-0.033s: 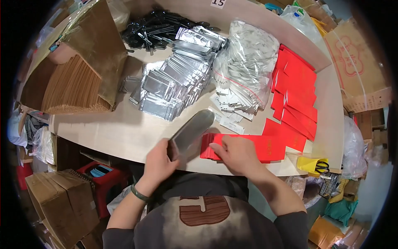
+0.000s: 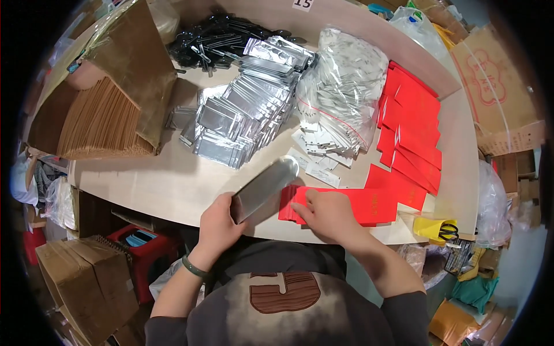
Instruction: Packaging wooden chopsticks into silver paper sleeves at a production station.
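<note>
My left hand is closed round one end of a long, shiny grey piece with a rounded far end, tilted up to the right over the table's near edge. I cannot make out its exact kind. To its right lies a stack of red envelopes with gold print, their left edges fanned. My right hand rests on that stack with fingers curled, thumb and fingertips at the fanned edges. Most of the palm side is hidden. More red envelopes overlap in a pile at the right.
Behind my hands lie silver foil packets, a clear bag of white packets and black spoon-like items. An open carton of brown card pieces stands left. A yellow holder with black-handled scissors sits at the right edge.
The grey piece in my left hand has turned slightly, and its surface catches more light. My right fingertips have shifted a little on the fanned envelope edges.
</note>
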`<state>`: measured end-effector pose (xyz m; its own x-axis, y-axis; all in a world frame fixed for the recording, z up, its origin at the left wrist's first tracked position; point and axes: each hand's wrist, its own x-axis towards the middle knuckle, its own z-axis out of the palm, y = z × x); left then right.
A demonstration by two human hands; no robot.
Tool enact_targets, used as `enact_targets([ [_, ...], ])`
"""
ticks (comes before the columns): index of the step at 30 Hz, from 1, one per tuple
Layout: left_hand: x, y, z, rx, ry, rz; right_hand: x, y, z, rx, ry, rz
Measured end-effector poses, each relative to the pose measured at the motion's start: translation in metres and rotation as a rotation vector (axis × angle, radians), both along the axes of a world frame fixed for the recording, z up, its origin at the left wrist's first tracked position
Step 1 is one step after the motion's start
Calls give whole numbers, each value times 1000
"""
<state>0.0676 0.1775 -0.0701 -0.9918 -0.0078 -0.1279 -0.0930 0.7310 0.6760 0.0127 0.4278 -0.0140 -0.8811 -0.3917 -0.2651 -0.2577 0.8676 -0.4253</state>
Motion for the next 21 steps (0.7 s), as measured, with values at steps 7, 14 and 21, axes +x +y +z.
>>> enact_targets([
  [7,-6,-29,21,-101,-48,-384,-8,-18,-19,-98,-78,-120],
  [14,-32,-32,39,-2,249,-493,-51,-30,-7,103,80,148],
  [21,-68,-146,62,-64,623,112,-90,11,-17,462,99,276],
])
